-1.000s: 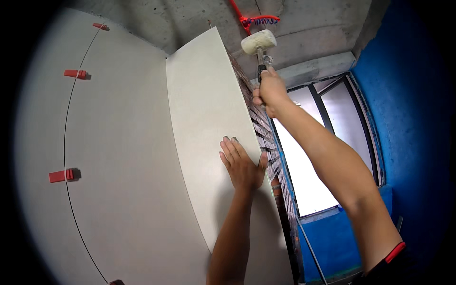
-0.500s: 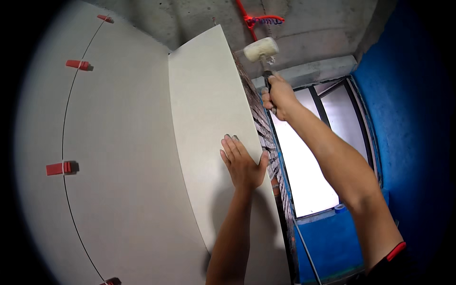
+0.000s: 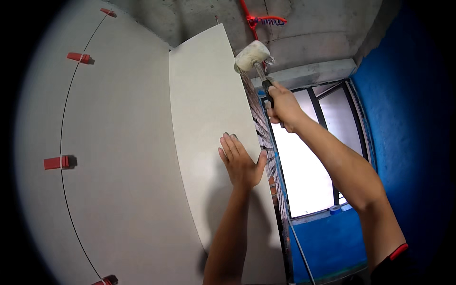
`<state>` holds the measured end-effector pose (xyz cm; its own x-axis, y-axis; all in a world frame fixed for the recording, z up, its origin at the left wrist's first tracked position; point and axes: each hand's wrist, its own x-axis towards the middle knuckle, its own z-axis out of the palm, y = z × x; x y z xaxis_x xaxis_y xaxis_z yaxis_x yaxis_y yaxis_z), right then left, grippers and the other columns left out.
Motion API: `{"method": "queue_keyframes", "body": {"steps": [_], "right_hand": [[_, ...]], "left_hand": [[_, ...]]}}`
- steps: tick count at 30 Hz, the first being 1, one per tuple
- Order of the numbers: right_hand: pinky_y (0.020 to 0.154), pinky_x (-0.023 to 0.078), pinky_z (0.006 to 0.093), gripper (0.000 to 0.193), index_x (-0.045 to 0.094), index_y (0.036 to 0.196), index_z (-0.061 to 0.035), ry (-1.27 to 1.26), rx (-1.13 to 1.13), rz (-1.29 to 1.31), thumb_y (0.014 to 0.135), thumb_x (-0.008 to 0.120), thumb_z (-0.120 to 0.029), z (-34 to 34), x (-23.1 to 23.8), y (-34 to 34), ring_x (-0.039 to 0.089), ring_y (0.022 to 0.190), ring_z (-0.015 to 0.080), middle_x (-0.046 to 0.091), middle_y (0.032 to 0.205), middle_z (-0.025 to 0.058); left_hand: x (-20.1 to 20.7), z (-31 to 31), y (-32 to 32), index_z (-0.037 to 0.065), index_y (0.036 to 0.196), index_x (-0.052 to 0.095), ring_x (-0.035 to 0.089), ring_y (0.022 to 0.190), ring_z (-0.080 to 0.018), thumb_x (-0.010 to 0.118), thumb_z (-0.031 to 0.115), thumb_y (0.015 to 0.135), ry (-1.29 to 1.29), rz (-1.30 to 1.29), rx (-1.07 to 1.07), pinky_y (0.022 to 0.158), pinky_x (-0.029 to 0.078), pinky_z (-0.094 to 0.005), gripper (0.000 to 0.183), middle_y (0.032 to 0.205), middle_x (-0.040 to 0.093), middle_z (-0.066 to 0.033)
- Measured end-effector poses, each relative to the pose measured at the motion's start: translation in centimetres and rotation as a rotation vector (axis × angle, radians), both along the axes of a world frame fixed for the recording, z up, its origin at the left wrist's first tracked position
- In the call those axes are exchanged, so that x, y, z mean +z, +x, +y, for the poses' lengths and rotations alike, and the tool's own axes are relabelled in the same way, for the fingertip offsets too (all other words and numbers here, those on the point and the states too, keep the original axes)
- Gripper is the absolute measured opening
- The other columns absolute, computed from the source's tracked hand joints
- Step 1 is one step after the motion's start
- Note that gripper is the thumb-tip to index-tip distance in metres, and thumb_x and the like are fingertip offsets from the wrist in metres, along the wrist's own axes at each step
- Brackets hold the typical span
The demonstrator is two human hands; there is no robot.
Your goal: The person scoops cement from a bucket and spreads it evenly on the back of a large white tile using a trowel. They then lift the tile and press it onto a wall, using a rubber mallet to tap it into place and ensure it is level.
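Note:
My left hand (image 3: 241,163) lies flat against a tall cream wall tile (image 3: 204,95), fingers spread, thumb near its right edge. In my right hand (image 3: 284,107) is a rubber mallet (image 3: 253,55) with a pale head and a dark grip. The mallet head is beside the upper right edge of the tile; whether it touches is hard to tell. Behind that edge shows rough wall with ridged mortar (image 3: 259,114). Left of the tile stands a larger tiled wall (image 3: 128,142), meeting it at an inside corner.
Red levelling wedges (image 3: 56,163) sit along a dark joint in the left wall. Overhead, red conduit (image 3: 251,21) with coiled wire hangs from the concrete ceiling (image 3: 313,23). At right are a bright window (image 3: 304,166), a tape roll (image 3: 335,209) on its sill and a blue wall (image 3: 403,118).
The mallet has swung left and slightly down, its head now tilted toward the tile edge. My left hand stays pressed on the tile. The view has shifted slightly.

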<state>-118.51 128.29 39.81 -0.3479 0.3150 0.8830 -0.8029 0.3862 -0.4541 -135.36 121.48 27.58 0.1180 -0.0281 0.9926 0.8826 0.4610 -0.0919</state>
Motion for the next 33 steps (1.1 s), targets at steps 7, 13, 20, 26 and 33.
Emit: {"method": "queue_keyframes", "body": {"steps": [7,13,20,26,33], "right_hand": [[0.071,0.05,0.0501,0.046,0.046,0.143,-0.0158,0.659,-0.96,0.291,0.098,0.049,-0.026,-1.5,-0.9,1.2,0.064,0.079,0.0452,0.065,0.084,0.0269],[0.073,0.054,0.0515,0.049,0.043,0.145,-0.0243,0.779,-1.175,0.064,0.097,0.048,-0.024,-2.6,2.4,-2.5,0.066,0.076,0.0425,0.067,0.083,0.0247],[0.075,0.053,0.0537,0.048,0.041,0.146,-0.0257,0.751,-1.147,0.14,0.098,0.046,-0.026,-3.6,2.7,-3.0,0.067,0.078,0.0433,0.067,0.08,0.0242],[0.077,0.051,0.054,0.043,0.047,0.142,-0.0192,0.713,-1.127,0.111,0.1,0.043,-0.025,-2.3,2.6,-3.2,0.064,0.081,0.0467,0.066,0.087,0.0276],[0.082,0.052,0.0535,0.042,0.05,0.14,-0.0215,0.68,-1.222,0.096,0.099,0.043,-0.028,-1.9,2.6,-4.0,0.066,0.088,0.0452,0.068,0.093,0.0261]], "left_hand": [[-0.2,-0.1,-0.6,-0.017,0.144,0.021,0.009,0.148,-0.0432,0.06,0.057,0.085,-0.003,-0.003,-0.019,0.118,0.007,-0.0536,0.103,0.154,0.017,-0.0337],[0.3,0.4,0.0,-0.017,0.145,0.019,0.007,0.148,-0.0431,0.059,0.057,0.085,-0.01,0.011,-0.021,0.119,0.006,-0.0526,0.103,0.155,0.016,-0.0335],[0.4,0.2,-0.2,-0.017,0.144,0.021,0.013,0.146,-0.0444,0.065,0.051,0.083,-0.004,0.019,-0.042,0.118,0.01,-0.0526,0.101,0.153,0.019,-0.0347],[0.3,-0.2,0.4,-0.018,0.143,0.023,0.014,0.146,-0.0457,0.065,0.05,0.083,0.013,0.027,-0.04,0.118,0.01,-0.0529,0.1,0.153,0.019,-0.0357],[-0.3,-0.4,-0.5,-0.017,0.143,0.024,0.014,0.145,-0.0472,0.063,0.059,0.084,0.037,0.024,-0.063,0.118,0.011,-0.0548,0.104,0.152,0.019,-0.0369]]}}
